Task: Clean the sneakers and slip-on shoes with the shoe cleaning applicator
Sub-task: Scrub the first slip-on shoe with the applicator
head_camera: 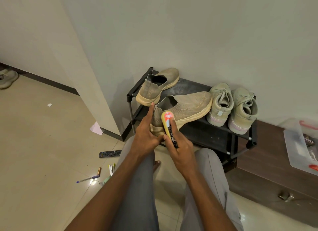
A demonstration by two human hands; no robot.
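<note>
Grey-trousered knees (137, 187) are seen lowest, and just past them both hands meet at one shoe. The left hand (146, 136) is wrapped around the heel of a beige knitted slip-on shoe with a cream sole (185, 108), forefinger stretched up along the collar. The right hand (180, 148) is closed about a black shoe cleaning applicator with a yellow sponge edge (169, 125), which is laid against the heel just beside the left fingers.

Progress is judged early to middling: this shoe is in hand, while a second matching slip-on (160, 86) beyond the fingertips and two pale green laced sneakers (232, 106) to their right await attention on a black rack (215, 136). Both slip-ons appear dusty and yellowed.
</note>
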